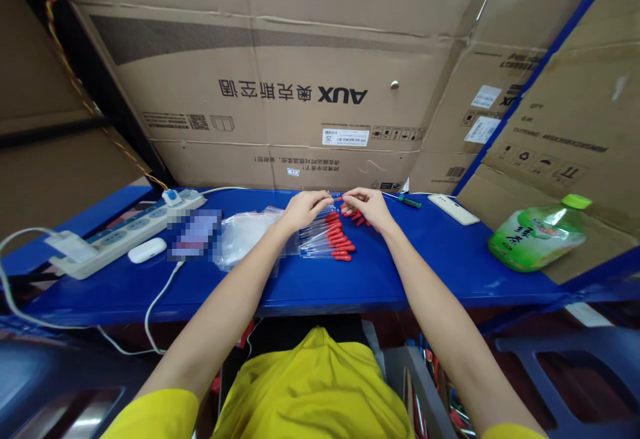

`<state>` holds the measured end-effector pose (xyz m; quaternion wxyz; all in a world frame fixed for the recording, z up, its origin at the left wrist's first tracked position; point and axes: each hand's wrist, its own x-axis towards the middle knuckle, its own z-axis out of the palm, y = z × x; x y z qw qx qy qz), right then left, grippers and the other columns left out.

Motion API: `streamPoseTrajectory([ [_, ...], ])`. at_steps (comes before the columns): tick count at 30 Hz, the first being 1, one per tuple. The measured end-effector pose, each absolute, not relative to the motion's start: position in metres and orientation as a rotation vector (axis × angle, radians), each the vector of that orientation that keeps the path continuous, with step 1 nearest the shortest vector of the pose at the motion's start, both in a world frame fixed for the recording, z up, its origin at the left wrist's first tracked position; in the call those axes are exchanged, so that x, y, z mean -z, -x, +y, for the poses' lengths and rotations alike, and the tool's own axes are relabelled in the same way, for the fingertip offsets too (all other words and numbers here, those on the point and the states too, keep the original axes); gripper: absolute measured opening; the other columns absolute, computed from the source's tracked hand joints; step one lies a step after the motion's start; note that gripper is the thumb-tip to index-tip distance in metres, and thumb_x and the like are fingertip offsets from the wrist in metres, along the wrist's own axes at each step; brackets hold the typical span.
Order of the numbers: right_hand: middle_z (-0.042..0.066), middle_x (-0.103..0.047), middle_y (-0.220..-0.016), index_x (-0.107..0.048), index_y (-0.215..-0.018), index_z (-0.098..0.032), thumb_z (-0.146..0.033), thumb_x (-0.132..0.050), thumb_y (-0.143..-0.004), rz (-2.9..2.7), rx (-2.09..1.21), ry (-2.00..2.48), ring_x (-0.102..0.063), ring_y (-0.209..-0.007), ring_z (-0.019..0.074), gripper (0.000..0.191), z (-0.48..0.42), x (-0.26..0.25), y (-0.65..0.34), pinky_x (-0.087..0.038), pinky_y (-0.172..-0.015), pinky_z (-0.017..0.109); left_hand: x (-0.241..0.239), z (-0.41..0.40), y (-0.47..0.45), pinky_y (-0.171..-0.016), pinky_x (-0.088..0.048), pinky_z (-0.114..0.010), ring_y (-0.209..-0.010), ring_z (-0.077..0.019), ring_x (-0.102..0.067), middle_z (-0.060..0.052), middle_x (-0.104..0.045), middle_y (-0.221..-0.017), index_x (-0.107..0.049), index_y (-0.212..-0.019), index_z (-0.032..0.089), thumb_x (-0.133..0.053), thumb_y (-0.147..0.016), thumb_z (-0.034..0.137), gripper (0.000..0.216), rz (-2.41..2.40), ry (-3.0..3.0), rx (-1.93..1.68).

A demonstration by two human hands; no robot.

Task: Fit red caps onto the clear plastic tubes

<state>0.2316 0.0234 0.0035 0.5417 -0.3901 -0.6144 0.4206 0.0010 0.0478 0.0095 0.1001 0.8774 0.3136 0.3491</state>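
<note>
My right hand (367,205) is closed in a pinch on a small red-handled thin tool (340,198) above the back of the blue table. Close by on its left, my left hand (306,209) has its fingers pressed together near the tool's other end; what they grip is hidden. Below the hands lies a row of similar thin tools (340,239), red handles to the right, their slim ends in clear plastic. Several loose red handles (357,217) lie under my right hand. Clear plastic bags (243,235) are spread beside my left forearm.
A green-handled screwdriver (410,202) and a white phone-like slab (453,209) lie at the back right, near a green bottle (537,235). At left are a power strip (135,229), a white earbud case (147,250) and a blurred phone (195,233) on a cable. Cardboard (300,59) walls the back.
</note>
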Motion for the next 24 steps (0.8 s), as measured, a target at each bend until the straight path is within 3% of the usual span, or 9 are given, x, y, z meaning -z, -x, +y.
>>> streamPoseTrajectory([
  [7,0.006,-0.079,-0.074,-0.078,-0.085,-0.019,-0.059,-0.093,-0.061,-1.421,-1.007,0.905,-0.079,-0.071,0.0238,0.049,0.022,-0.003,-0.227,-0.065,-0.068,0.032,-0.010,0.048,-0.001,-0.081,-0.049,-0.028,-0.090,-0.0208,-0.072,-0.010,-0.080,-0.102,-0.079,-0.103,0.015,-0.050,-0.105,0.042,0.039,0.711,-2.481,-1.092],
  [24,0.006,-0.080,-0.075,-0.079,-0.084,-0.019,-0.060,-0.093,-0.061,-1.404,-1.011,0.892,-0.079,-0.074,0.0252,0.050,0.018,-0.001,-0.221,-0.066,-0.071,0.034,-0.016,0.043,-0.001,-0.077,-0.048,-0.028,-0.084,-0.0200,-0.071,-0.011,-0.079,-0.097,-0.079,-0.100,0.014,-0.050,-0.106,0.040,0.039,0.649,-2.523,-1.069],
])
